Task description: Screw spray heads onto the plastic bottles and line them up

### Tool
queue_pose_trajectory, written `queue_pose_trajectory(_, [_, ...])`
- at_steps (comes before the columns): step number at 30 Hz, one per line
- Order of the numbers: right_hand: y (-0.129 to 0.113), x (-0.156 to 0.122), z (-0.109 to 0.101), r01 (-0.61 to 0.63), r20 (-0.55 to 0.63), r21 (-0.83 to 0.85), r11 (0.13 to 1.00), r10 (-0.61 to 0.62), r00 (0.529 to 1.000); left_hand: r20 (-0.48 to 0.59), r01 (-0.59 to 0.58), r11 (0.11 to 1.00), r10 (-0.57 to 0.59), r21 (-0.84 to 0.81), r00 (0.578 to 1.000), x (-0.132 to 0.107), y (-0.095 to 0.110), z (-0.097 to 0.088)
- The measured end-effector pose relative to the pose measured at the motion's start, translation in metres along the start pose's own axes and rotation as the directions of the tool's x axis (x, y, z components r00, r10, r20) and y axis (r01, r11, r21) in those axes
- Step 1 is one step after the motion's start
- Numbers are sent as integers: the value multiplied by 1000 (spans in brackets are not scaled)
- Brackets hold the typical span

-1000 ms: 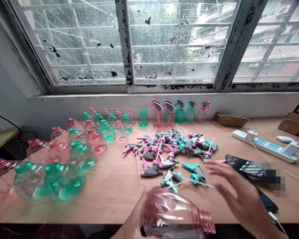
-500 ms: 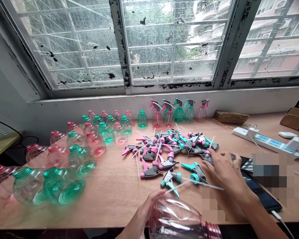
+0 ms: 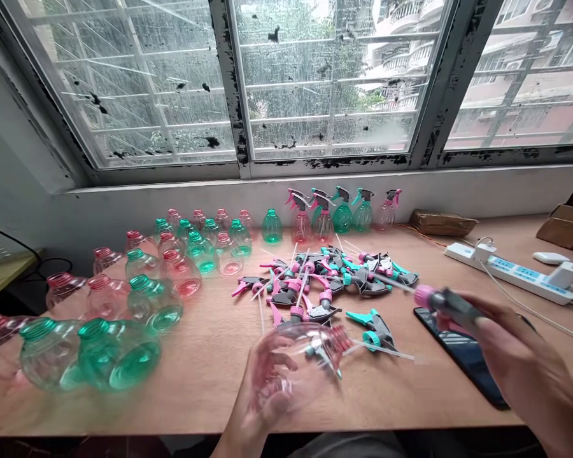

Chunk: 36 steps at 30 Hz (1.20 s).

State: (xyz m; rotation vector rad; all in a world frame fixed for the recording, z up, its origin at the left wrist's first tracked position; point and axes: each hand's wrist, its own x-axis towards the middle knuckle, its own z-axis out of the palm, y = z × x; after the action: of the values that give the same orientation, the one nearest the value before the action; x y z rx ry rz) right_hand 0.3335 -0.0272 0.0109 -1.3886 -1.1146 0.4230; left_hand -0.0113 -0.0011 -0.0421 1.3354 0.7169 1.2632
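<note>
My left fingers (image 3: 269,348) are wrapping around a clear pink bottle (image 3: 310,381) just above the front of the bench (image 3: 210,407), its neck (image 3: 340,346) pointing rightward; my right fingers (image 3: 499,340) are clamping on a pink-and-grey spray head (image 3: 453,307), its tube (image 3: 395,283) reaching left toward a pile of spray heads (image 3: 332,273); a dark phone (image 3: 468,362) is lying below; open bottles (image 3: 153,292) are standing at the left; bottles with spray heads fitted (image 3: 343,217) are standing along the back.
</note>
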Motion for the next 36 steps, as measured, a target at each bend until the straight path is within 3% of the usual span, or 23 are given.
queue_pose_trajectory(3, [4,-13,-7,-211,-15,383,899,234,972,-120,-32,999,33,9,992,7,6,-5])
queue_pose_trajectory(6, [14,-14,-9,-274,-58,481,833,342,938,-136,15,999,-20,-39,991,9,11,-8])
queue_pose_trajectory(11, [29,-9,-8,-291,130,486,824,261,956,-121,75,994,-84,-74,989,6,18,-8])
queue_pose_trajectory(15, [31,-11,3,-318,291,464,827,197,936,-73,62,996,-66,-62,995,5,18,-9])
queue_pose_trajectory(17, [27,-12,7,-331,283,514,792,208,936,-65,57,997,-61,-58,996,5,17,-10])
queue_pose_trajectory(21, [19,-10,8,-346,147,695,630,346,927,-97,57,995,-65,-79,993,5,17,-9])
queue_pose_trajectory(26, [23,-4,5,-433,251,745,508,388,887,-87,75,991,-86,-114,993,6,17,-10])
queue_pose_trajectory(30, [18,-8,10,-425,258,738,524,363,895,-65,78,993,-84,-85,994,6,16,-13])
queue_pose_trajectory(33, [5,-21,22,-480,385,671,566,288,877,-28,75,997,-75,-10,997,5,14,-15])
queue_pose_trajectory(36, [-4,-33,38,-495,509,533,687,207,836,14,86,996,-86,32,996,3,13,-16])
